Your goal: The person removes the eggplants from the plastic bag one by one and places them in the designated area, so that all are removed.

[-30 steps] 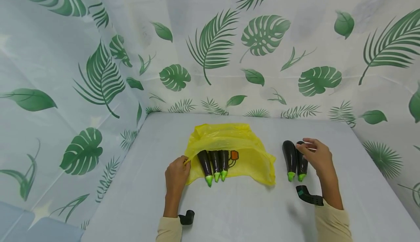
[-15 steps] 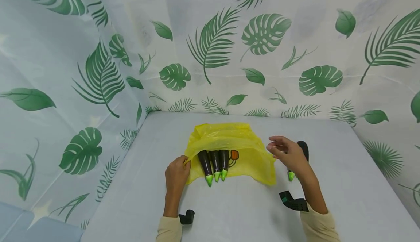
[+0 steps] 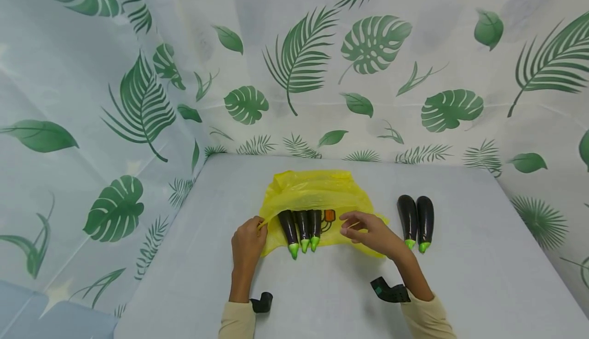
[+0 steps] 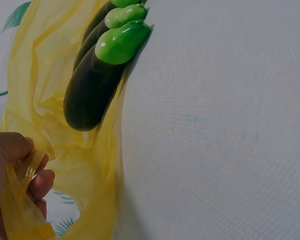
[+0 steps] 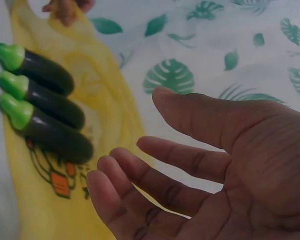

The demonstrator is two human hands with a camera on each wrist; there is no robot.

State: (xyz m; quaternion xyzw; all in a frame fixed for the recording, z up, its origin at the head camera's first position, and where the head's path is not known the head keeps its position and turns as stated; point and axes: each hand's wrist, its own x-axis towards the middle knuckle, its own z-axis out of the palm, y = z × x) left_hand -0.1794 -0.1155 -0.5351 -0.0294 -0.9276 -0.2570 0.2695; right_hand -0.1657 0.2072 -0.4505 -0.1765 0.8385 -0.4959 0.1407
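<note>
A yellow plastic bag lies on the table with its mouth toward me. Three eggplants with bright green stem ends lie side by side in its mouth, stems pointing outward. My left hand pinches the bag's left edge; in the left wrist view, thumb and fingers hold the gathered plastic. Over the right part of the bag hovers my right hand, holding nothing. Its fingers are loosely bent, thumb apart, in the right wrist view. Two more eggplants lie together to the right of the bag.
A white cloth covers the table. Leaf-printed curtains hang behind it and at the sides. Each wrist carries a black camera mount close above the table.
My right hand has moved left, from above the two loose eggplants to over the bag's right side. The left hand keeps its hold on the bag, and the eggplants stay in place.
</note>
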